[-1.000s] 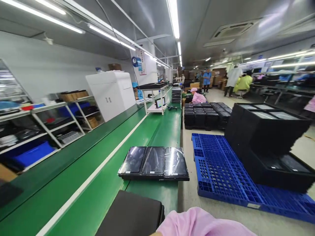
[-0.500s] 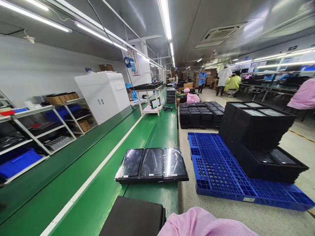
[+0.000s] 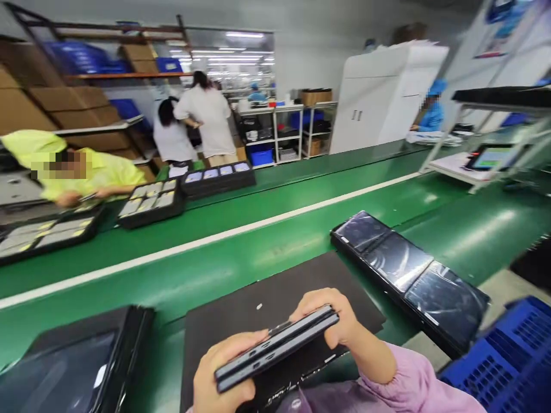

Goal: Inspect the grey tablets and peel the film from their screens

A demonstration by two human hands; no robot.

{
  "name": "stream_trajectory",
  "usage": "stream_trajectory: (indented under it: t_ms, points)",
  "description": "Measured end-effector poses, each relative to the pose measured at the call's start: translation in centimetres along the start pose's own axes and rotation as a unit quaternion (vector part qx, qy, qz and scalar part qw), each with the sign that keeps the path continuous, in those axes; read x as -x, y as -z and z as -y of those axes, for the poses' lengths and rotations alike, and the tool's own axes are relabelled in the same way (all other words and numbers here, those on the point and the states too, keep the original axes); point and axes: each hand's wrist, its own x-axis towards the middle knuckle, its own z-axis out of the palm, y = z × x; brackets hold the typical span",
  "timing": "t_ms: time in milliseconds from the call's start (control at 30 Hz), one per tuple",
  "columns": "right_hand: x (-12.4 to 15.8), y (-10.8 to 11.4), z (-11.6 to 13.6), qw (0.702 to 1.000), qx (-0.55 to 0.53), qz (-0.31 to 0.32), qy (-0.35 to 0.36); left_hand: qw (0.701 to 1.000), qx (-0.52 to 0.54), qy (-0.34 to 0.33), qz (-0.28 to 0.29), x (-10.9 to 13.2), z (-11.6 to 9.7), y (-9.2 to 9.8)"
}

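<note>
Black mat (image 3: 245,312) below held devices (image 3: 278,347), screen tray (image 3: 390,289) between it and probable pallet (image 3: 503,358).

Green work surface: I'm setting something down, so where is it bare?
Bare: the green work surface between the white stripe and black sheet, and between the three-panel tray and white stand. Crowded: the far left, with filled trays, and over the sheet, where left hand and right hand hold stacked dark slabs.

White cabinet (image 3: 365,97) (two dark handles (image 3: 359,115)) beside low shelves (image 3: 276,127), wall (image 3: 310,63) behind.
</note>
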Motion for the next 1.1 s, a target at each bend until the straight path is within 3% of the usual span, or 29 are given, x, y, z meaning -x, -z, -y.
stream_trajectory:
  t_ms: [167, 367, 633, 867, 1100]
  points:
    - [1.1, -0.2, 0.7, 0.999, -0.014, 0.01, 0.052, 0.997, 0.024, -0.071, 0.024, -0.7, -0.6, -0.4]
    - [1.5, 0.1, 1.1, 0.993, -0.029, 0.042, 0.111, 0.993, 0.05, -0.104, 0.026, -0.4, -1.1, -1.0]
    - [1.9, 0.4, 1.1, 0.992, 0.008, 0.04, 0.116, 0.995, 0.04, -0.083, 0.034, 0.1, -1.3, -0.9]
    - [1.6, 0.3, 0.9, 0.99, 0.001, 0.025, 0.141, 0.987, 0.07, -0.14, 0.047, -0.3, -0.8, -0.8]
    - [1.8, 0.2, 0.6, 0.986, -0.019, 0.052, 0.159, 0.988, 0.058, -0.13, 0.052, -0.2, -1.1, -0.9]
